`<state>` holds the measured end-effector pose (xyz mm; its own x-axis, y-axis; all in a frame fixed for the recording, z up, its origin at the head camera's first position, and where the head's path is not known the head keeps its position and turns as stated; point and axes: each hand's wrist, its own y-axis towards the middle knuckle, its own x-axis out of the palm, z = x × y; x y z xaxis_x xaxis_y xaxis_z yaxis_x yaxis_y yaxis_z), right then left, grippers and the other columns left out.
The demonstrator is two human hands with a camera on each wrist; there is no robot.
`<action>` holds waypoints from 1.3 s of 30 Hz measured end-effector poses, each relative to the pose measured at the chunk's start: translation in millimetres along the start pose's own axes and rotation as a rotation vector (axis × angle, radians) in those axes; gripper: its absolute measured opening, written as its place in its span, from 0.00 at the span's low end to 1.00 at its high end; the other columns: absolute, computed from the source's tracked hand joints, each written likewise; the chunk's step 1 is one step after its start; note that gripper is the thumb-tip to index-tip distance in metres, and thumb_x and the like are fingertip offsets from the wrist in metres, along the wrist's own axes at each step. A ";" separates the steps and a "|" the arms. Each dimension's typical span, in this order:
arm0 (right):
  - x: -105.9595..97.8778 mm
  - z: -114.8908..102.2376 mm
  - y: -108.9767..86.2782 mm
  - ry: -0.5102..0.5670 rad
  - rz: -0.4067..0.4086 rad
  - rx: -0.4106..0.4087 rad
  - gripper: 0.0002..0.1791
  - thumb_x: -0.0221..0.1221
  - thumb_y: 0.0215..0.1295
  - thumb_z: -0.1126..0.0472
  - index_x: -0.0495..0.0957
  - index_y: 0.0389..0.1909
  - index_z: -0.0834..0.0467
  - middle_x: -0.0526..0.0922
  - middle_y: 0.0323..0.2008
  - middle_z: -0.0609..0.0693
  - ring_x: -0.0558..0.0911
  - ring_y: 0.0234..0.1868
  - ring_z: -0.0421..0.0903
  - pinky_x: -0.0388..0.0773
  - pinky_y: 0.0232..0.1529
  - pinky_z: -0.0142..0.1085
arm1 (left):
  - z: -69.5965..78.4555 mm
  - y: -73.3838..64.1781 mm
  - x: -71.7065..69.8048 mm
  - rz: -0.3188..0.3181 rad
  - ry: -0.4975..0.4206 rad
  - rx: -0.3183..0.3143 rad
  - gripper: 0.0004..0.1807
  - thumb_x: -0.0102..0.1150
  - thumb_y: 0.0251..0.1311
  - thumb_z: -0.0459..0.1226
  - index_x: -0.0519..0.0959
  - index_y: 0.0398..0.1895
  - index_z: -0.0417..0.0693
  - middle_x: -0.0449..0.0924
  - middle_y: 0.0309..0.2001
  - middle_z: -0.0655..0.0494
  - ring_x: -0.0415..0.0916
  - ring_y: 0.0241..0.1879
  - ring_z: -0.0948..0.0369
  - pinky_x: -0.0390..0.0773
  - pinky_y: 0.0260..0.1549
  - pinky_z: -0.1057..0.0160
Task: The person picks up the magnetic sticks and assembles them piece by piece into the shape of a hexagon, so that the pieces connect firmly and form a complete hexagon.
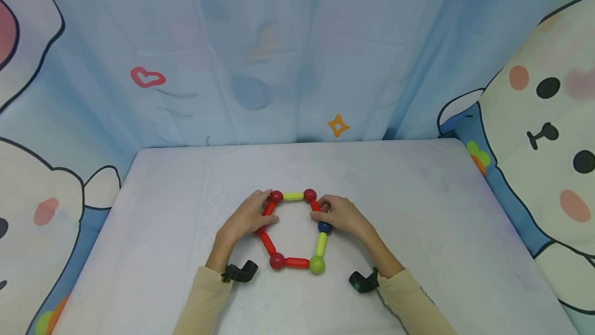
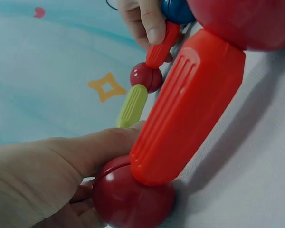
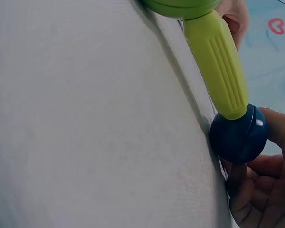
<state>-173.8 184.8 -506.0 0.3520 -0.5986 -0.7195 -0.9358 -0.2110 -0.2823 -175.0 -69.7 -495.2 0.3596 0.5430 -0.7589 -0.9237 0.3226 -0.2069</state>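
A ring of toy building rods and balls lies on the table, with rods in red and yellow-green. My left hand (image 1: 249, 214) grips the upper-left red rod (image 1: 268, 208), thumb on the inner side, partly covering the left red ball (image 2: 133, 194). On the other side, my right hand (image 1: 341, 214) pinches the upper-right red rod (image 2: 164, 43) just above the blue ball (image 1: 325, 227). Between the hands, a yellow-green rod (image 1: 293, 196) joins two red balls at the far side. A green ball (image 1: 317, 265) and another red ball (image 1: 277, 261) form the near corners.
The white-covered table (image 1: 395, 170) extends around the ring on all sides. A blue patterned curtain (image 1: 288, 66) hangs behind its far edge. Black wrist cameras (image 1: 241, 272) sit at both sleeve cuffs, close over the tabletop.
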 end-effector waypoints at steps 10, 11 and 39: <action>-1.7 2.5 0.4 -0.039 0.007 0.001 0.23 0.65 0.60 0.51 0.78 0.52 0.60 0.78 0.30 0.50 0.73 0.30 0.44 0.69 0.29 0.30 | 0.5 -1.5 -0.2 -0.034 0.006 0.015 0.41 0.70 0.54 0.42 0.64 0.71 0.45 0.72 0.37 0.54 0.68 0.36 0.61 0.71 0.29 0.67; -2.2 2.4 0.5 -0.046 0.010 0.003 0.23 0.65 0.60 0.50 0.78 0.52 0.60 0.78 0.30 0.50 0.73 0.29 0.44 0.69 0.29 0.30 | 0.9 -1.5 0.0 -0.037 0.007 0.016 0.41 0.70 0.54 0.42 0.64 0.71 0.45 0.71 0.36 0.54 0.68 0.36 0.61 0.71 0.29 0.67; -11.6 -1.7 -10.2 -0.266 -0.055 -0.031 0.30 0.65 0.58 0.52 0.73 0.60 0.58 0.76 0.26 0.48 0.73 0.25 0.43 0.69 0.26 0.32 | 1.2 -1.3 4.0 0.004 -0.004 0.023 0.36 0.67 0.57 0.42 0.66 0.69 0.46 0.73 0.37 0.53 0.68 0.34 0.61 0.71 0.28 0.67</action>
<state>-168.4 192.6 -493.7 0.3909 -0.3622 -0.8461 -0.9137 -0.2635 -0.3093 -172.2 -67.0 -497.3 0.3561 0.5474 -0.7573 -0.9220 0.3378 -0.1893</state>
